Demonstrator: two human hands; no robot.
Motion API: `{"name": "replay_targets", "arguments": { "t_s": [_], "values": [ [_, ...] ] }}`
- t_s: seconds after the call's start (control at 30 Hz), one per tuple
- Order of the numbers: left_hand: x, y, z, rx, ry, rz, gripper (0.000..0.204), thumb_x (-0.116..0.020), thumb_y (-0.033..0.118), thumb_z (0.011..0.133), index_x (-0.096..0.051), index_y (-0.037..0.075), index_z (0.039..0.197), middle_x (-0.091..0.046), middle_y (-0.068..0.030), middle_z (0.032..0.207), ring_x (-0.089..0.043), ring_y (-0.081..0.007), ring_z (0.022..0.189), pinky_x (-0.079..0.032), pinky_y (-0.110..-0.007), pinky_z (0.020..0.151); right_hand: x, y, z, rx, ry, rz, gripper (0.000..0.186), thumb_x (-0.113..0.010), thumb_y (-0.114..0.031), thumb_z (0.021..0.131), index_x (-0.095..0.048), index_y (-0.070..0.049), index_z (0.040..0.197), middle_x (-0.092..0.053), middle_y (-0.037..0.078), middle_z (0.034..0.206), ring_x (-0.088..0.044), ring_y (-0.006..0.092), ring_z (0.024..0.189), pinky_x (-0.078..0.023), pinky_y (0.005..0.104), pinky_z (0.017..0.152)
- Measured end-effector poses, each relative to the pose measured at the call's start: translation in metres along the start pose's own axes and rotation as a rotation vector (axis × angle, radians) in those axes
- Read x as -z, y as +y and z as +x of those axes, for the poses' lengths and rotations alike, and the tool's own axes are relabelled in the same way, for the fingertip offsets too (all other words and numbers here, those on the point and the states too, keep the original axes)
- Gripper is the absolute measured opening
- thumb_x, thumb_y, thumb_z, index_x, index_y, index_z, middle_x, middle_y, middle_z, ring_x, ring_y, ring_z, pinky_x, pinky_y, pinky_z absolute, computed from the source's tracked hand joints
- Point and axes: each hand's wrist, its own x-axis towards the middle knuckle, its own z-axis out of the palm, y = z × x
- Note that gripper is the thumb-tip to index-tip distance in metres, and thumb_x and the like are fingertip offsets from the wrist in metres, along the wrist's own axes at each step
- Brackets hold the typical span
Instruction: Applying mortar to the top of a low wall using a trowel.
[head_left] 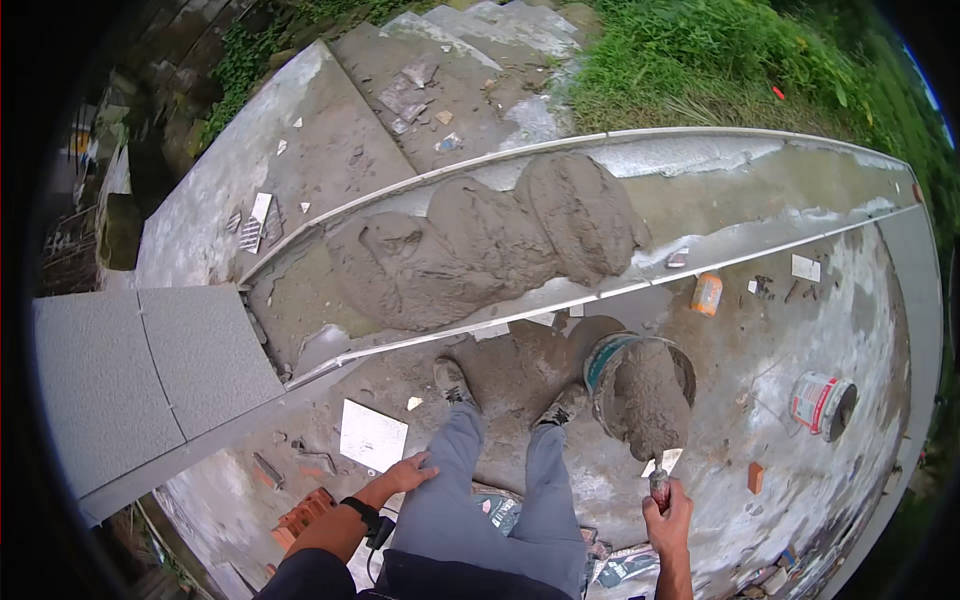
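My right hand (668,518) is closed around the handle of a trowel (659,484). Its blade is buried under a heaped load of wet grey mortar (650,395), held over a round bucket (597,358) beside my right foot. The load hides much of the bucket's inside. My left hand (410,473) lies on my left thigh near the knee, fingers stretched and holding nothing. In front of me, several thick lumps of mortar (480,245) sit side by side along the top of a low wall (720,200).
Grey slabs (210,350) cap the wall's left end. A white tile (372,436) lies by my left foot, and hollow bricks (303,518) sit lower left. Rightward are an orange container (706,295), a second bucket (822,405) and a brick piece (755,477). Steps (470,40) descend beyond the wall.
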Motion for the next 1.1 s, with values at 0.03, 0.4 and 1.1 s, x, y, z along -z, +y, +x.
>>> {"name": "replay_targets", "arguments": {
  "t_s": [0.03,0.4,1.1],
  "values": [
    [0.004,-0.003,-0.009,0.002,0.024,-0.037,0.081,-0.055,0.057,0.087,-0.036,0.004,0.145,-0.050,-0.0256,0.136,-0.048,-0.0358,0.127,-0.037,-0.037,0.106,-0.001,-0.036,-0.009,0.041,-0.034,0.020,0.021,-0.068,-0.010,0.073,-0.051,-0.001,0.083,-0.051,0.010,0.056,-0.052,0.0204,0.048,-0.044,0.0327,0.051],
    [0.024,-0.110,-0.042,-0.139,0.255,-0.440,0.065,-0.061,0.047,0.089,-0.045,0.006,0.138,-0.064,-0.0234,0.115,-0.062,-0.0306,0.109,-0.048,-0.037,0.092,-0.246,-0.257,0.061,0.540,-0.236,-0.276,0.041,-0.063,-0.017,0.082,-0.041,-0.001,0.113,-0.063,0.025,0.075,-0.060,0.0474,0.071,-0.046,0.0543,0.063],
    [0.001,-0.155,-0.028,-0.094,0.283,-0.737,0.057,-0.064,0.040,0.087,-0.053,0.005,0.131,-0.066,-0.0221,0.110,-0.064,-0.0304,0.101,-0.048,-0.035,0.089,-0.345,-0.310,0.071,0.597,-0.267,-0.239,0.036,-0.052,-0.040,0.096,-0.047,-0.005,0.099,-0.064,0.021,0.078,-0.063,0.0374,0.062,-0.049,0.0442,0.058]
  ]
}}
